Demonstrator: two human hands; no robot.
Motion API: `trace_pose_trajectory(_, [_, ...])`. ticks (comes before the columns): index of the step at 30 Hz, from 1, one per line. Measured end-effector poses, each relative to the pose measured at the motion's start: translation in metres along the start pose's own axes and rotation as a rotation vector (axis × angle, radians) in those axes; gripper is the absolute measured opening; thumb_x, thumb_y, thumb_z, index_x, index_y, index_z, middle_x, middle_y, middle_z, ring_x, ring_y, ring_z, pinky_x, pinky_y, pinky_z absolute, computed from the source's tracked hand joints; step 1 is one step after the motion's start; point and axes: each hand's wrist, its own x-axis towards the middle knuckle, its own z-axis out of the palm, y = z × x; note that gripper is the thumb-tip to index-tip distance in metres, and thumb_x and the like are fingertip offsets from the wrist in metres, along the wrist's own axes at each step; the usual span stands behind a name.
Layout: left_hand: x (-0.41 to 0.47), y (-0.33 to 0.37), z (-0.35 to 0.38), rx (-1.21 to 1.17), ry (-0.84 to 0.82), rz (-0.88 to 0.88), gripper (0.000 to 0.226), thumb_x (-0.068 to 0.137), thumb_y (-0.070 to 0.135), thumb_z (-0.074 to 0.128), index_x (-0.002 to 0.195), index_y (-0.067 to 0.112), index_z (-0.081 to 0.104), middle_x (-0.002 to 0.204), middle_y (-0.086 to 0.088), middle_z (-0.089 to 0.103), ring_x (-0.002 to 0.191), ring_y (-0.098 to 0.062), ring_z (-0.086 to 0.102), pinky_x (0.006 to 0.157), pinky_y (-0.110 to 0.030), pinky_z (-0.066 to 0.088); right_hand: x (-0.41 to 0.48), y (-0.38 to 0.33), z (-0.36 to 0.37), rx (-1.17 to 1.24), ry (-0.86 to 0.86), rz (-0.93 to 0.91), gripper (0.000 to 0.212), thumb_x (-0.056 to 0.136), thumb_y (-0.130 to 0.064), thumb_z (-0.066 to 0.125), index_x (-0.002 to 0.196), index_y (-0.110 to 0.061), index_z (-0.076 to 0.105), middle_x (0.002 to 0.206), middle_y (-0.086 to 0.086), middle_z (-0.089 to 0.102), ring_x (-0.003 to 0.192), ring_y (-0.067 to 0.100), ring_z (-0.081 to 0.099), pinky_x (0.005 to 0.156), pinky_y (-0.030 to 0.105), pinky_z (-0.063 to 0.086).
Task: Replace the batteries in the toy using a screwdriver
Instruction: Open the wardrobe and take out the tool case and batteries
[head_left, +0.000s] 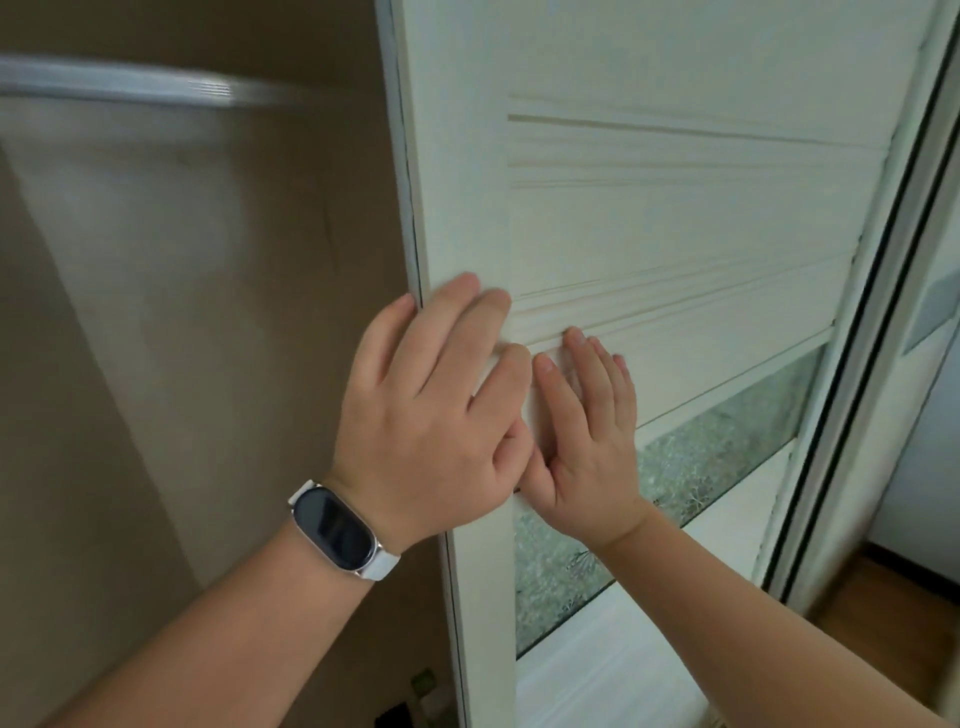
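Room: a plain beige-brown wall (182, 312) fills the left half, blurred. To the far right a strip of wooden floor (883, 597) shows past a pale frame (857, 364).
Surface in hand: a white painted door (675, 218) with moulded ridges across its panel and a frosted, patterned glass pane (727, 441) lower down.
Left hand: the left hand (441, 405) lies flat on the door's left upright. Its fingers are straight and slightly spread, and the outermost fingertip reaches the door's edge. A white wristband (337, 527) with a dark screen sits on the wrist.
Right hand: the right hand (587, 441) is also flat, with fingers straight and close together. It presses on the panel just above the glass, and its thumb meets the left thumb.
Where the toy is: not in view, and neither are the screwdriver or the batteries. Nothing here shows where they lie.
Stage, as I judge it: the battery work has not begun. Both hands are on the door, probably to slide or push it.
How the door will handle: it looks stiff, smooth and fairly heavy. Flat palms on the painted wood suit it better than pressing on the glass, which looks breakable.
How the toy will handle: I cannot tell from here. From the task alone, I expect a small screw on a battery cover, which is easy to drop.
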Motion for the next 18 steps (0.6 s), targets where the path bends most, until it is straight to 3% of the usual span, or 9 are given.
trace_pose_trajectory(14, [0.018,0.024,0.046,-0.012,0.029,0.018,0.018,0.078,0.019,0.059,0.087,0.009,0.072,0.122,-0.016,0.069,0.126,-0.032,0.050,0.100,-0.050,0.043,-0.001,0.049,-0.004,0.002,-0.009,0.007,0.050,0.097,-0.037,0.037,0.135,-0.006,0.046,0.142,0.029,0.045,0.130,0.044,0.048,0.100,0.063,0.040])
trace_pose_trajectory(18, [0.025,0.036,0.064,-0.006,0.042,0.001,0.018,0.077,0.019,0.061,0.087,0.008,0.072,0.122,-0.016,0.069,0.126,-0.031,0.051,0.101,-0.050,0.043,-0.004,0.072,-0.002,0.026,0.008,0.007,0.050,0.099,-0.040,0.033,0.135,-0.008,0.046,0.146,0.023,0.040,0.130,0.043,0.048,0.101,0.064,0.038])
